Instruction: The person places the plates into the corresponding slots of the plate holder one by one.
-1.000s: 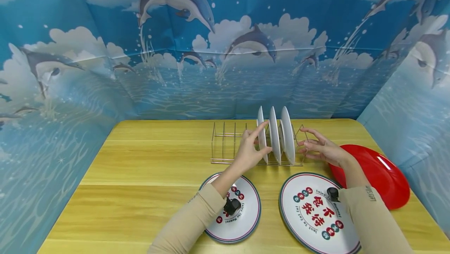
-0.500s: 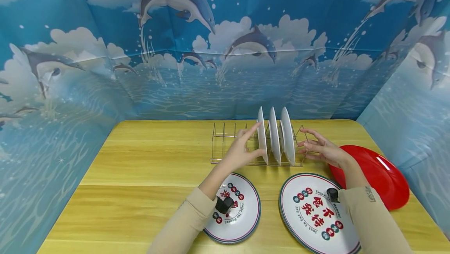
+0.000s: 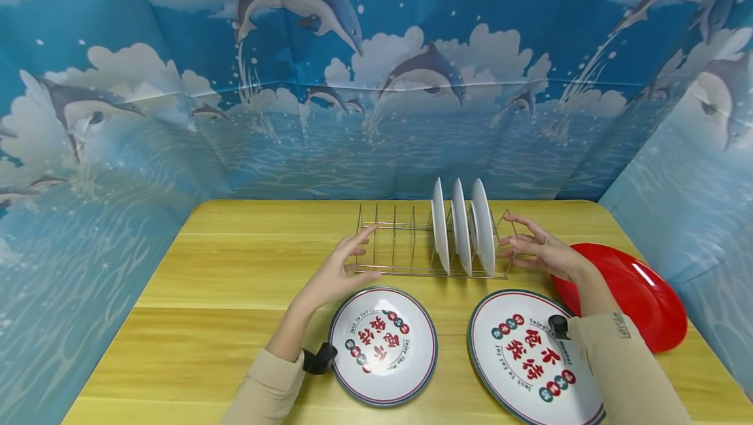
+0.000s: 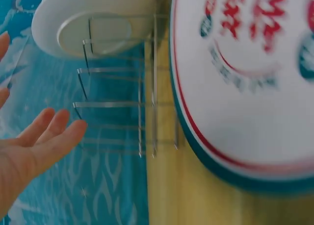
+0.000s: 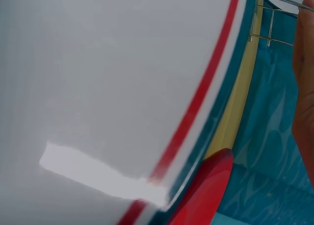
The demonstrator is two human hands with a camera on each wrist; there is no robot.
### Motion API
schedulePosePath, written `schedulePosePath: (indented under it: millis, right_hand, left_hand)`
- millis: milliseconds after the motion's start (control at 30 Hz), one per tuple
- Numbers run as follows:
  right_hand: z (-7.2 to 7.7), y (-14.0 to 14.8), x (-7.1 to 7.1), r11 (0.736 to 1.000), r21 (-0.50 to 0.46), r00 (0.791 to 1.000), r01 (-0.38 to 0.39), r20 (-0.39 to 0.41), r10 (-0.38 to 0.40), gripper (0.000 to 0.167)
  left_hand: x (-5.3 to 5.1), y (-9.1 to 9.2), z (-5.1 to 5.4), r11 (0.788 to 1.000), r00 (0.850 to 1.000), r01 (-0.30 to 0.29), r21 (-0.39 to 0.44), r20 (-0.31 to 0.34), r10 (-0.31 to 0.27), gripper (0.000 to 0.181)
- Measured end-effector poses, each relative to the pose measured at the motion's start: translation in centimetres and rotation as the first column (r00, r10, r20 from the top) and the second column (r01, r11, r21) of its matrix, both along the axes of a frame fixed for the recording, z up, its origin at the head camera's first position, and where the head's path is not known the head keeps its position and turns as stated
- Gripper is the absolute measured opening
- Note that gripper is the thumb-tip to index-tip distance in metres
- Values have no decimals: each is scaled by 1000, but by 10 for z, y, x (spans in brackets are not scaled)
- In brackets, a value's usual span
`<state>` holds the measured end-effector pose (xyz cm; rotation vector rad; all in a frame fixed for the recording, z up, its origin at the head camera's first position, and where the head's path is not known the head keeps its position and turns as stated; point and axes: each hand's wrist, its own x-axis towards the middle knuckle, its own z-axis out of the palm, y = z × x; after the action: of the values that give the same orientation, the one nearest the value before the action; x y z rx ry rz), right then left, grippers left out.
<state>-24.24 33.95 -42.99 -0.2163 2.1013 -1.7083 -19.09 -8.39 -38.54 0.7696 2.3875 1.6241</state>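
A wire dish rack (image 3: 406, 272) stands at the back of the wooden table. Three white plates (image 3: 461, 229) stand on edge in its right half, with at least one smaller dish beside them. My left hand (image 3: 338, 274) is off the rack's left front corner, fingers spread and holding nothing. At the rack's right end, my right hand (image 3: 544, 252) has its bent fingers round the end wire; the left wrist view shows the left fingers (image 4: 68, 134) apart from the wires. Below the left hand lies a smaller printed plate (image 3: 382, 346); a larger printed plate (image 3: 523, 353) lies under the right forearm.
A red oval plate (image 3: 635, 294) lies at the table's right side, partly behind the right forearm. The rack's left slots stand beside the upright plates. A blue dolphin-print cloth (image 3: 294, 144) hangs behind the table and along both sides.
My left hand has drawn away from the leftmost upright plate, moving left and toward me, and the smaller printed plate is now uncovered. The right hand stays at the rack's end.
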Motion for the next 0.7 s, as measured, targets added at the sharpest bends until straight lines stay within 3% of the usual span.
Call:
schedulePosePath:
  millis: [67, 300, 500, 633, 700]
  right_hand:
    - [0, 0, 0, 1000, -3, 1000, 1, 1, -1, 59]
    - [0, 1, -1, 1000, -19, 1000, -11, 8, 11, 59]
    - [0, 1, -1, 999, -29, 1000, -23, 4, 23, 56]
    - [-1, 2, -1, 999, -26, 1000, -24, 2, 24, 56]
    - [-1, 2, -1, 999, -25, 1000, -23, 2, 23, 56]
  left_hand:
    - [6, -12, -1, 1000, 999, 6, -4, 38, -6, 74]
    - [9, -56, -44, 999, 989, 15, -41, 147, -9, 79]
    - [20, -77, -64, 995, 982, 68, -76, 183, -53, 80]
    - [26, -81, -73, 994, 963, 103, -33, 255, -91, 80]
    - [28, -81, -76, 994, 942, 110, 16, 317, -109, 81]
